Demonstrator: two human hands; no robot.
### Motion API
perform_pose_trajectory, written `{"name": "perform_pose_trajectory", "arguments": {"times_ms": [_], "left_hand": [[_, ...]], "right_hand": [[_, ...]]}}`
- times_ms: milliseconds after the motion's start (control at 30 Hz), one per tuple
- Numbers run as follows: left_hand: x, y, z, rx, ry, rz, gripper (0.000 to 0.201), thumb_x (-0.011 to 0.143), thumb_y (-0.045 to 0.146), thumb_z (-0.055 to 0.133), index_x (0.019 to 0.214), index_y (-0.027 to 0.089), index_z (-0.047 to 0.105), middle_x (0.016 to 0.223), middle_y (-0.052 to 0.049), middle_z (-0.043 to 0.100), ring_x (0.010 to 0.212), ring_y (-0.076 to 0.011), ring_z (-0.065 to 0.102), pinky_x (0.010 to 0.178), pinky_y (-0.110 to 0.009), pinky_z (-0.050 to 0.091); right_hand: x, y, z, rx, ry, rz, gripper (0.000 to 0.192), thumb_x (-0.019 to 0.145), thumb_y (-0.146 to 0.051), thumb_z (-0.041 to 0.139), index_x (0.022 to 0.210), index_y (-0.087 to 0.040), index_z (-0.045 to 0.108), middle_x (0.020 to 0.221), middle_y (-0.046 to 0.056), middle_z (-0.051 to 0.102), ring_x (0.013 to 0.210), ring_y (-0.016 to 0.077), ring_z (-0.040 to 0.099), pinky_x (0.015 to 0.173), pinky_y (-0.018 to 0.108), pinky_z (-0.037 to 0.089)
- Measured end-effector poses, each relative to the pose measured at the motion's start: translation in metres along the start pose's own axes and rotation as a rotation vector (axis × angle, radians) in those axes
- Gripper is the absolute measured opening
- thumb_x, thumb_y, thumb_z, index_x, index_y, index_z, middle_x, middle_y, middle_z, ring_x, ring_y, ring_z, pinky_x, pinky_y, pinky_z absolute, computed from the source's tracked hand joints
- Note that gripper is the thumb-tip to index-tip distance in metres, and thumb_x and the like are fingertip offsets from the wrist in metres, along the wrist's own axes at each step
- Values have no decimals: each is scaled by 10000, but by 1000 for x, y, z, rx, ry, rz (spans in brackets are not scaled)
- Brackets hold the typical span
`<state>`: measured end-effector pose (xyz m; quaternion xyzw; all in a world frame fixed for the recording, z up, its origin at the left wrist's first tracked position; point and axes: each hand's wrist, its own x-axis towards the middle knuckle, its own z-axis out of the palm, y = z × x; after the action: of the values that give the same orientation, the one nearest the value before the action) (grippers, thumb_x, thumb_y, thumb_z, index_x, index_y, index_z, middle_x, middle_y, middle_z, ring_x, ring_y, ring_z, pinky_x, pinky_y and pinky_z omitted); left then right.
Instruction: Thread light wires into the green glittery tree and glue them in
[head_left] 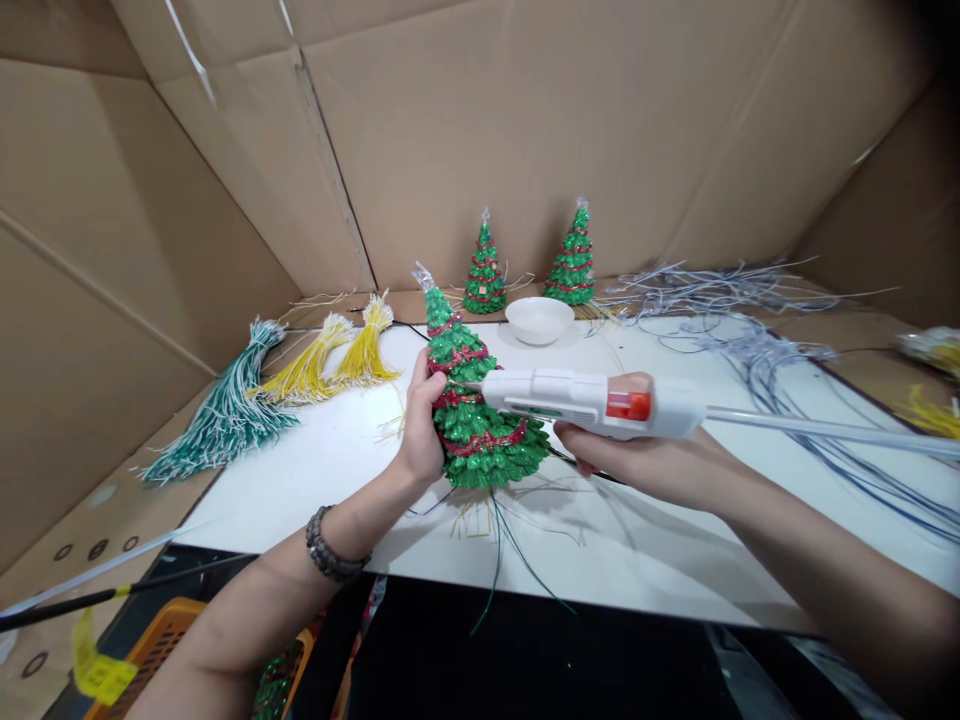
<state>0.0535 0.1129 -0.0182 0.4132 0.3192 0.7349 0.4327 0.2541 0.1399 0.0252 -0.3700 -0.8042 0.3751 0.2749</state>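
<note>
My left hand (424, 420) is closed round the left side of a green miniature Christmas tree (487, 455) with red garlands and a clear tip. The tree leans to the left above the white tabletop, and thin green and yellow wires trail from its base. In my right hand (607, 445) is a white glue gun (555, 392) with an orange switch. Its nozzle points left and reaches the tree's middle, close to my left thumb; whether it touches cannot be made out. A long clear glue stick (810, 428) sticks out of the gun's back.
Two more trees (485, 270) (574, 262) stand at the back beside a white bowl (540, 320). Bundles of green wires (225, 420) and yellow wires (364, 350) lie left. Loose blue-white wires (780, 380) spread right. Cardboard walls (562, 120) enclose the table; an orange basket (161, 650) is below left.
</note>
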Motion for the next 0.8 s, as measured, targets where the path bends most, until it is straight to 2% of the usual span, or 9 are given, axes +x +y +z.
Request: {"name": "perform_pose_trajectory", "arguments": {"times_ms": [100, 267, 433, 667, 800], "left_hand": [[0, 1, 1, 3, 3, 1, 313, 808, 398, 562, 1068, 230, 607, 1031, -35, 703, 1049, -257, 663, 957, -417, 512], [0, 1, 1, -12, 7, -14, 324, 796, 405, 580, 1067, 228, 605, 1008, -34, 701, 1034, -257, 667, 947, -418, 518], [1, -1, 0, -1, 7, 0, 306, 805, 399, 580, 1053, 223, 613, 1002, -32, 705, 1031, -250, 671, 949, -409, 514], [2, -2, -2, -2, 22, -32, 310, 802, 395, 573, 1053, 214, 600, 1017, -33, 703, 1033, -250, 662, 957, -399, 499], [3, -2, -3, -3, 33, -10, 326, 789, 395, 604, 1055, 206, 619, 1012, -33, 702, 997, -235, 661, 933, -373, 501]], "right_hand": [[1, -1, -1, -32, 0, 8, 239, 730, -387, 579, 596, -244, 440, 495, -24, 508, 451, 136, 490, 428, 261, 381], [4, 1, 0, 22, -39, -63, 255, 734, -374, 553, 588, -249, 386, 490, -22, 468, 437, 130, 453, 430, 274, 366], [3, 3, 0, 1, -34, -51, 250, 751, -365, 558, 596, -248, 401, 480, -29, 476, 429, 130, 451, 424, 273, 344], [4, 5, -2, 23, -20, 11, 213, 761, -426, 623, 685, -230, 585, 583, 8, 619, 533, 184, 594, 501, 293, 455], [5, 10, 0, 25, 8, 70, 230, 731, -449, 627, 718, -219, 620, 611, 13, 644, 540, 190, 604, 499, 292, 448]]}}
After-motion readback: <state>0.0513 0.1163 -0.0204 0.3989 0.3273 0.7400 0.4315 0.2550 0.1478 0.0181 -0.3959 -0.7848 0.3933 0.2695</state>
